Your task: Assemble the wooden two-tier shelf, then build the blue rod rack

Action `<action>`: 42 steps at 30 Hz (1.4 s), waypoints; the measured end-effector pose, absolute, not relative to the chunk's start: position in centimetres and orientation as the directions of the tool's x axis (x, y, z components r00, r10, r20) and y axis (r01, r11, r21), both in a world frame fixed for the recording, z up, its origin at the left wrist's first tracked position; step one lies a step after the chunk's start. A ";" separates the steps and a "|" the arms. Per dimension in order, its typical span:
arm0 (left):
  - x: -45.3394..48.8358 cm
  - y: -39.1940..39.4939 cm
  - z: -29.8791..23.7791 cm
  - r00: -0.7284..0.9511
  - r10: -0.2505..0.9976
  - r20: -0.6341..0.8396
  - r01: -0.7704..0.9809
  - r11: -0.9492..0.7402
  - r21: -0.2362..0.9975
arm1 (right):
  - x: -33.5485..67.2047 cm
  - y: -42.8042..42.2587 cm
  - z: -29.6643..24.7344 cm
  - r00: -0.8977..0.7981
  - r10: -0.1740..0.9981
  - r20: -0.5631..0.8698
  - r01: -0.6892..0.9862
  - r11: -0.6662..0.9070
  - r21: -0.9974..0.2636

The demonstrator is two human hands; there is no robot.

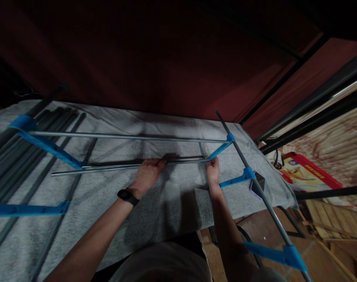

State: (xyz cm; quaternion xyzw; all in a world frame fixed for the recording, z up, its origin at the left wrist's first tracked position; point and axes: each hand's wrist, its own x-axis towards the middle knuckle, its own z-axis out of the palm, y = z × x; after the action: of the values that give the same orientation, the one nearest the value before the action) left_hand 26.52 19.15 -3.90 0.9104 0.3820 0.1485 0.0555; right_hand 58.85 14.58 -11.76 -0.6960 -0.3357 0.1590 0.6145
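Note:
My left hand (149, 174), with a black band on the wrist, is closed over a thin metal tube (96, 169) lying crosswise; the tube's left end is free beside a blue plastic bracket (53, 150). At the tube's right end, my right hand (213, 170) pinches the lower tip of another blue bracket (221, 149); its fingertips are partly hidden. Another thin tube runs just behind the held one. Farther back, a crossbar (131, 136) joins the upper ends of the two brackets. The right bracket is fixed to a long grey pole (243, 158).
Several grey tubes (49, 129) lie bundled at the left on a grey cloth-covered table (172, 207). More blue brackets (235, 180) stick out from the poles. A phone (257, 184) lies at the right edge. A red box (310, 172) and wooden slats (337, 219) are beyond.

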 end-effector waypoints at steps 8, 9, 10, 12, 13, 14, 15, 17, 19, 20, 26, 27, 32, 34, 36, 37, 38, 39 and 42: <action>25.3 17.8 -5.3 0.631 0.733 0.254 0.661 -0.679 0.319 | 57.2 12.6 -14.4 0.783 0.605 0.146 0.232 -0.066 -0.971; 25.2 17.6 -5.5 0.629 0.736 0.249 0.661 -0.675 0.327 | 56.7 12.1 -14.7 0.785 0.602 0.143 0.230 -0.069 -0.971; 25.1 17.3 -5.7 0.629 0.739 0.241 0.663 -0.672 0.330 | 56.1 11.5 -15.0 0.784 0.605 0.138 0.226 -0.072 -0.971; 24.9 16.9 -6.3 0.634 0.744 0.213 0.674 -0.666 0.320 | 54.8 10.4 -15.5 0.760 0.636 0.134 0.235 -0.077 -0.969; 24.8 16.6 -6.5 0.635 0.746 0.198 0.681 -0.663 0.312 | 54.2 9.8 -15.7 0.742 0.657 0.133 0.243 -0.079 -0.967; 24.6 16.4 -6.8 0.636 0.749 0.187 0.687 -0.660 0.304 | 53.7 9.3 -15.9 0.726 0.674 0.139 0.261 -0.083 -0.962; 24.4 16.2 -7.1 0.637 0.749 0.180 0.690 -0.659 0.299 | 53.2 8.8 -16.0 0.714 0.683 0.154 0.292 -0.090 -0.952; 24.0 15.8 -7.7 0.641 0.747 0.179 0.688 -0.662 0.299 | 52.6 7.8 -15.8 0.696 0.684 0.218 0.395 -0.111 -0.912; 23.7 15.4 -8.0 0.646 0.741 0.183 0.683 -0.668 0.296 | 52.1 7.0 -15.3 0.639 0.701 0.317 0.548 -0.125 -0.827; 23.6 15.3 -8.1 0.649 0.739 0.182 0.682 -0.671 0.289 | 51.8 6.7 -14.9 0.575 0.730 0.368 0.634 -0.113 -0.765; 23.8 14.3 -7.3 0.678 0.718 0.156 0.676 -0.693 0.251 | 49.3 6.7 -12.8 -0.023 0.921 0.388 0.870 0.210 -0.446; 23.8 14.2 -7.0 0.683 0.714 0.156 0.671 -0.697 0.251 | 48.9 7.0 -12.5 -0.072 0.926 0.370 0.876 0.236 -0.421; 22.9 14.5 -5.2 0.667 0.724 0.176 0.668 -0.685 0.290 | 49.0 8.1 -11.1 -0.120 0.925 0.361 0.894 0.259 -0.366; 22.1 14.6 -4.5 0.641 0.740 0.204 0.680 -0.671 0.296 | 49.8 8.2 -10.6 -0.129 0.918 0.375 0.894 0.272 -0.357; 20.9 14.5 -4.1 0.601 0.757 0.258 0.701 -0.654 0.285 | 50.9 8.2 -10.2 -0.130 0.913 0.386 0.897 0.274 -0.348; 20.2 14.4 -4.0 0.563 0.772 0.295 0.722 -0.634 0.277 | 51.4 8.1 -10.1 -0.124 0.912 0.392 0.900 0.269 -0.343; 19.5 14.3 -4.1 0.507 0.794 0.336 0.753 -0.598 0.275 | 51.9 8.0 -10.0 -0.116 0.910 0.398 0.903 0.263 -0.339; 18.7 14.2 -4.3 0.425 0.822 0.380 0.790 -0.541 0.287 | 52.4 8.0 -9.9 -0.105 0.908 0.406 0.906 0.255 -0.337; 16.4 14.3 -5.4 0.038 0.888 0.459 0.842 -0.276 0.464 | 53.5 8.1 -9.9 -0.070 0.899 0.432 0.915 0.230 -0.331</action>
State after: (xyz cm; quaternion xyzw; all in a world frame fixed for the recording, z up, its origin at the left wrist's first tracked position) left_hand 16.41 14.29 -5.37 0.7195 0.6009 0.3465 0.0328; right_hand 53.48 8.06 -9.88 -0.6204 -0.7312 -0.0143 0.2833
